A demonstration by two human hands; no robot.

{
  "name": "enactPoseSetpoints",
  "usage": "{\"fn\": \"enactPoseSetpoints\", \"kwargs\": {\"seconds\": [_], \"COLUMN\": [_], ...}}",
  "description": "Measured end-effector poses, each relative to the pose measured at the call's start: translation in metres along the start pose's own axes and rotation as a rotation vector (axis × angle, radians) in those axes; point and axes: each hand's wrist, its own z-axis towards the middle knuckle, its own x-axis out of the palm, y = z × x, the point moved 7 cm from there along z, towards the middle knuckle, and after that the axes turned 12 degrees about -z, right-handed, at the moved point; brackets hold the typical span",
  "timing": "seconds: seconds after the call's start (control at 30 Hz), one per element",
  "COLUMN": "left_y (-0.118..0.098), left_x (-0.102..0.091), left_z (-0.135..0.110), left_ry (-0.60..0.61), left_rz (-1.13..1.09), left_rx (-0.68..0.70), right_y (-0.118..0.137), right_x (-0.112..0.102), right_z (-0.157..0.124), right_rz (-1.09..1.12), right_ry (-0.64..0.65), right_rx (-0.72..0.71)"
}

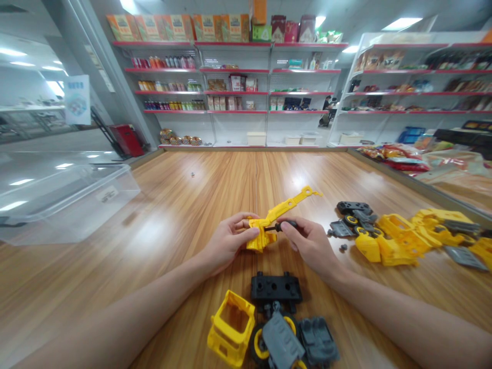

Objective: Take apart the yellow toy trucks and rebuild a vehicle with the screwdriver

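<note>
A fastening step appears to be in hand. A yellow plastic toy part with a long boom arm (286, 205) is held just above the wooden tabletop (172, 205), in the middle of the view. A small black-handled screwdriver (286, 224) is set sideways against its blocky base.

The grip of the left hand (230, 241) is closed around that base, with the thumb on top and the fingers curled beneath. The grip of the right hand (311, 246) is pinched shut on the screwdriver handle between thumb and fingertips. The tip is hidden by the yellow plastic, so it cannot be told whether a screw is engaged.

The next move is judged to call for the base to be braced firmly and the tool to be kept in line with its hole while it is turned.

A black plastic chassis plate (275, 287) and a yellow toy cab (231, 328) lie nearer the body. A heap of yellow and grey toy parts (400, 238) lies to the right.
</note>
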Motion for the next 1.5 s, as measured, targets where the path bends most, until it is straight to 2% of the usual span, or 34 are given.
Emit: {"fn": "enactPoseSetpoints", "kwargs": {"seconds": [0.33, 0.57, 0.9, 1.33, 1.5], "left_y": [0.000, 0.000, 0.000, 0.001, 0.001], "left_x": [-0.002, -0.003, -0.002, 0.000, 0.001], "left_z": [0.001, 0.002, 0.002, 0.001, 0.000], "left_ry": [-0.041, -0.055, -0.022, 0.030, 0.047], "left_rz": [-0.022, -0.015, -0.034, -0.016, 0.006], "left_rx": [-0.015, -0.014, 0.004, 0.007, 0.018], "right_y": [0.002, 0.006, 0.014, 0.018, 0.013], "right_x": [0.001, 0.000, 0.007, 0.009, 0.008], "right_z": [-0.002, -0.001, -0.003, -0.004, -0.002], "right_rz": [-0.044, -0.174, -0.262, -0.219, -0.180], "right_ry": [-0.008, -0.008, 0.056, 0.087, 0.082], "right_rx": [-0.008, -0.069, -0.135, -0.183, -0.157]}}
